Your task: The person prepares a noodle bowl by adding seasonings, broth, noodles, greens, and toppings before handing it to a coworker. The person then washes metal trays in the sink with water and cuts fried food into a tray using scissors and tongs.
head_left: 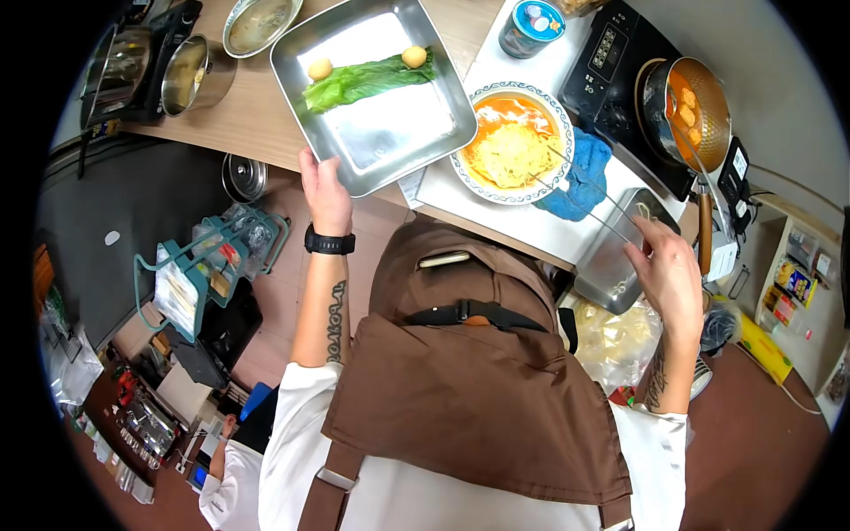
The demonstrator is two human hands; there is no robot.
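My left hand [326,188] grips the near left corner of a square metal tray [376,168], fingers closed on its rim. Inside the tray lie a green lettuce leaf [367,83] and two round yellowish balls [413,57]. My right hand [664,265] pinches a pair of thin metal chopsticks [591,209]. Their tips reach over a patterned bowl [567,133] of noodles [509,155] in orange-red broth. The tray's right corner overlaps the bowl's edge. A blue cloth [580,181] lies beside the bowl, beneath the chopsticks.
An induction cooker [615,66] carries a pan [722,111] with orange broth and balls. A rectangular metal tray [611,265] lies near my right hand. A blue cup [531,31] stands behind the bowl. At lower left is a person [232,482].
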